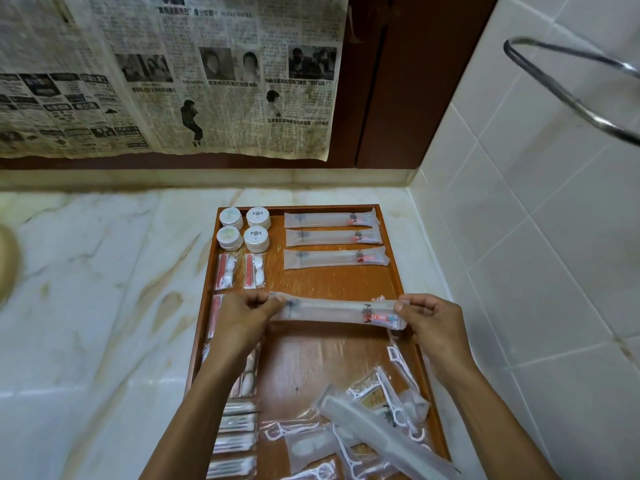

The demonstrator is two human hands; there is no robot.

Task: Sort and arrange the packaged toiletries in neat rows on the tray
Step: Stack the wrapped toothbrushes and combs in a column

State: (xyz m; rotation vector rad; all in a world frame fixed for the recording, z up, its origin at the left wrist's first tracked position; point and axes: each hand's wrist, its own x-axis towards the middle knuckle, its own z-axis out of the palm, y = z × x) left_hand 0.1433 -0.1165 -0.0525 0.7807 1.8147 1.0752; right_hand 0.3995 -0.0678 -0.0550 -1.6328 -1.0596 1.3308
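Frosted plastic toothbrush packet (337,311) over glossy wooden tray (332,282)

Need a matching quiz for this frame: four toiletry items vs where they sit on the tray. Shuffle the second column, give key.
Items:
1. round white tubs
2. three long sachets
3. long sachet in both hands
4. floss picks in loose wrappers

Places:
A. far right, in a row
B. near right corner, in a heap
C. far left corner, two by two
D. lifted over the middle of the tray, left hand and right hand pinching its ends

Pairs: 1-C, 2-A, 3-D, 4-B
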